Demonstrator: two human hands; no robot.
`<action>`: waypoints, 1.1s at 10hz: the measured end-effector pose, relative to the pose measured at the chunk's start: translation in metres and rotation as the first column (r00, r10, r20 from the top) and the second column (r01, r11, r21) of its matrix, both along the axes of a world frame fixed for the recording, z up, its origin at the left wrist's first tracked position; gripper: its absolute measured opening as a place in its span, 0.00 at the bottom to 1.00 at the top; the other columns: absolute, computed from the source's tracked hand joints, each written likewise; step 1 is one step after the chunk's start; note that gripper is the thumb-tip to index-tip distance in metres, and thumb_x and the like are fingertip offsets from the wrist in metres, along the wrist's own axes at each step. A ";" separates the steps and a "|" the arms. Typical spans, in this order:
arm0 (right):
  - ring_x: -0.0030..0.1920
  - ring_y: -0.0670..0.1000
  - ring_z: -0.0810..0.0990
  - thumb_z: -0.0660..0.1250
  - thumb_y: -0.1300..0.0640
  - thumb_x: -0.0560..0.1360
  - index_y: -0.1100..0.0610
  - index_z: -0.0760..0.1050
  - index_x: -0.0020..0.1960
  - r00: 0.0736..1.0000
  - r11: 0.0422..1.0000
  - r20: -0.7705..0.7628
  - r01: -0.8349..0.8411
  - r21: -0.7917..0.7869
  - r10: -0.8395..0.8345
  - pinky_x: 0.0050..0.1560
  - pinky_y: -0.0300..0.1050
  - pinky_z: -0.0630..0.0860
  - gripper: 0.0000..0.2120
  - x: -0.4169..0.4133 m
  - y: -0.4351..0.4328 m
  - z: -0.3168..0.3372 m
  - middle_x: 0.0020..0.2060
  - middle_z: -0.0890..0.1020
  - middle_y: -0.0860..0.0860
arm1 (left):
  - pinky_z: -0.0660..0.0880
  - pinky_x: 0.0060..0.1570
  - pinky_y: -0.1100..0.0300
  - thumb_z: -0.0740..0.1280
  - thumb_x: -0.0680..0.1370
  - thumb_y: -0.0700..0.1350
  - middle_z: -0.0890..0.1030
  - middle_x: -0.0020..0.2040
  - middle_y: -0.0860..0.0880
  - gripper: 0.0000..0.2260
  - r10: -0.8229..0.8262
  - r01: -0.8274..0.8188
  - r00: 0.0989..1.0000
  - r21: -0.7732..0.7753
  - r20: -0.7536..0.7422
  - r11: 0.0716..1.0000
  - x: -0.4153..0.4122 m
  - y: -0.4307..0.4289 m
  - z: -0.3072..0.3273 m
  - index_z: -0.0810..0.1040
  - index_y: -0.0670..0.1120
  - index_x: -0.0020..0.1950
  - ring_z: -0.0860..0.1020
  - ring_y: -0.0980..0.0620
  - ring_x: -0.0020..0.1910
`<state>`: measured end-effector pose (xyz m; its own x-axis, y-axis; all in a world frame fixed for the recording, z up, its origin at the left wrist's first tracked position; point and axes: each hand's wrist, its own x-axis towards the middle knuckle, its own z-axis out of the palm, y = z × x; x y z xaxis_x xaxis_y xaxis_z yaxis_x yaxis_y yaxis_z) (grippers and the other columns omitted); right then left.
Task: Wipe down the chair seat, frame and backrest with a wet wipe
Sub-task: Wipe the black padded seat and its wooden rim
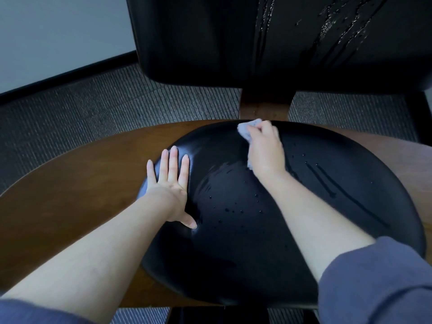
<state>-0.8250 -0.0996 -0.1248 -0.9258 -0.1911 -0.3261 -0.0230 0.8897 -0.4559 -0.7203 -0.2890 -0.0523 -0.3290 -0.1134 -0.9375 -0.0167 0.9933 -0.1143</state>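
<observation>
floor: grey ribbed carpet (93, 106) is seen under and behind the chair.
backrest: black padded backrest (210, 43) is seen upright at the top; wet streaks (332, 26) are seen running down its right part.
frame: brown wooden frame (81, 178) is seen curving round the seat, wide on the left, narrower on the right.
seat: glossy black seat (233, 230) is set inside the frame; both hands are placed on it.
wall: pale wall (58, 38) is seen top left, edged along the floor by a dark skirting (70, 71).
post: brown wooden post (264, 106) is seen joining the back of the seat to the backrest.
sleeves: blue-grey sleeves are pushed up, right sleeve (378, 281) at lower right, left sleeve (35, 312) at the bottom left corner.
left hand: left hand (169, 181) is laid flat, palm down, on the left part of the seat; fingers are held straight, thumb is spread out; nothing is gripped.
right hand: right hand (265, 150) is pressed on the rear of the seat, just in front of the post; fingers are curled round the wipe.
wipe: pale bluish wipe (247, 128) is bunched in the right hand, touching the seat's rear edge; parts are seen past the fingertips and under the palm.
seat streaks: two long wet lines (332, 183) are seen on the seat's right side.
droplets: small drops (229, 209) are scattered mid-seat between the forearms.
</observation>
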 end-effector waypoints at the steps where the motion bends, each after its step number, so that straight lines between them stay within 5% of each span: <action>1: 0.58 0.58 0.71 0.58 0.66 0.76 0.57 0.76 0.61 0.971 0.971 -0.002 0.241 0.001 -0.241 0.56 0.44 0.67 0.16 -0.009 -0.006 -0.003 0.59 0.72 0.59 | 0.31 0.66 0.32 0.69 0.60 0.75 0.15 0.61 0.36 0.68 0.027 -0.026 0.999 0.021 -0.034 0.999 0.004 -0.002 -0.004 0.15 0.41 0.59 0.21 0.34 0.68; 2: 0.55 0.52 0.73 0.58 0.61 0.78 0.54 0.77 0.57 0.998 0.995 0.004 -0.062 -0.075 0.062 0.51 0.39 0.67 0.12 0.011 -0.030 -0.001 0.57 0.75 0.55 | 0.31 0.66 0.32 0.69 0.61 0.75 0.19 0.68 0.35 0.68 0.018 -0.017 0.999 0.041 -0.032 0.999 0.003 -0.001 -0.003 0.16 0.40 0.62 0.22 0.34 0.68; 3: 0.49 0.40 0.73 0.58 0.50 0.78 0.49 0.76 0.54 0.952 0.960 -0.118 -0.281 0.022 0.281 0.49 0.43 0.70 0.10 0.013 -0.018 0.008 0.53 0.74 0.46 | 0.32 0.67 0.32 0.69 0.62 0.75 0.21 0.70 0.35 0.67 0.013 -0.007 0.998 0.087 -0.066 0.996 0.005 -0.004 -0.001 0.17 0.41 0.63 0.23 0.34 0.69; 4: 0.53 0.46 0.75 0.60 0.59 0.78 0.51 0.78 0.56 0.994 0.997 -0.101 -0.028 0.068 0.035 0.48 0.45 0.72 0.11 0.005 -0.020 0.007 0.56 0.74 0.49 | 0.32 0.67 0.33 0.68 0.62 0.75 0.21 0.70 0.35 0.67 0.002 0.009 0.995 0.118 -0.099 0.993 0.007 -0.007 -0.002 0.17 0.41 0.62 0.23 0.34 0.69; 5: 0.52 0.50 0.77 0.64 0.55 0.76 0.46 0.77 0.45 0.979 0.982 -0.087 -0.189 -0.028 0.186 0.48 0.40 0.72 0.05 0.040 -0.043 0.011 0.52 0.76 0.52 | 0.32 0.67 0.34 0.69 0.62 0.74 0.22 0.70 0.35 0.66 -0.017 0.038 0.992 0.173 -0.124 0.984 0.010 -0.010 0.001 0.18 0.42 0.64 0.23 0.35 0.69; 6: 0.53 0.48 0.75 0.62 0.54 0.78 0.47 0.77 0.51 0.912 0.896 -0.087 -0.411 -0.167 0.401 0.57 0.42 0.71 0.05 0.074 -0.033 0.023 0.53 0.75 0.50 | 0.35 0.71 0.36 0.70 0.66 0.70 0.24 0.72 0.37 0.63 0.006 0.046 0.981 0.266 -0.194 0.963 0.013 -0.021 0.006 0.24 0.43 0.73 0.25 0.37 0.71; 7: 0.56 0.54 0.73 0.60 0.61 0.78 0.54 0.78 0.58 0.994 0.982 0.003 -0.104 -0.158 0.106 0.53 0.40 0.68 0.12 0.057 -0.025 0.015 0.56 0.75 0.55 | 0.38 0.76 0.43 0.72 0.69 0.64 0.25 0.74 0.40 0.58 0.097 0.009 0.964 0.398 -0.246 0.917 0.018 -0.042 0.012 0.31 0.44 0.77 0.27 0.41 0.74; 8: 0.55 0.56 0.74 0.62 0.66 0.76 0.58 0.79 0.58 0.999 0.967 0.014 -0.027 -0.254 0.031 0.54 0.38 0.67 0.13 0.081 -0.056 0.027 0.56 0.76 0.56 | 0.39 0.75 0.50 0.72 0.69 0.63 0.25 0.74 0.41 0.58 0.112 0.010 0.958 0.418 -0.265 0.908 0.033 -0.057 0.018 0.32 0.43 0.77 0.29 0.42 0.75; 9: 0.51 0.54 0.74 0.66 0.68 0.75 0.58 0.80 0.57 0.949 0.872 -0.047 -0.304 -0.383 0.310 0.53 0.44 0.73 0.13 0.144 -0.046 0.050 0.52 0.78 0.51 | 0.39 0.74 0.51 0.72 0.68 0.65 0.27 0.75 0.40 0.59 0.058 0.065 0.952 0.383 -0.301 0.921 0.051 -0.060 0.024 0.32 0.41 0.77 0.29 0.41 0.75; 10: 0.51 0.55 0.75 0.64 0.67 0.75 0.57 0.80 0.56 0.986 0.948 -0.051 -0.164 -0.272 0.156 0.49 0.54 0.77 0.13 0.133 -0.026 0.041 0.51 0.78 0.51 | 0.38 0.73 0.51 0.71 0.67 0.67 0.26 0.74 0.39 0.61 -0.033 0.142 0.948 0.325 -0.318 0.935 0.064 -0.059 0.030 0.29 0.41 0.76 0.28 0.40 0.74; 11: 0.55 0.58 0.74 0.61 0.68 0.75 0.58 0.80 0.57 0.994 0.967 0.021 0.107 -0.229 -0.105 0.55 0.52 0.73 0.15 0.118 -0.058 0.041 0.54 0.77 0.55 | 0.38 0.74 0.51 0.70 0.67 0.67 0.29 0.75 0.37 0.61 -0.075 0.177 0.931 0.261 -0.357 0.949 0.069 -0.056 0.031 0.30 0.39 0.76 0.31 0.38 0.75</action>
<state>-0.7071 -0.1571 -0.0841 -0.9421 -0.1631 -0.2931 0.0705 0.7581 -0.6483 -0.6509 -0.3454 -0.0213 -0.6254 0.2043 -0.7531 0.1234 0.9789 0.1631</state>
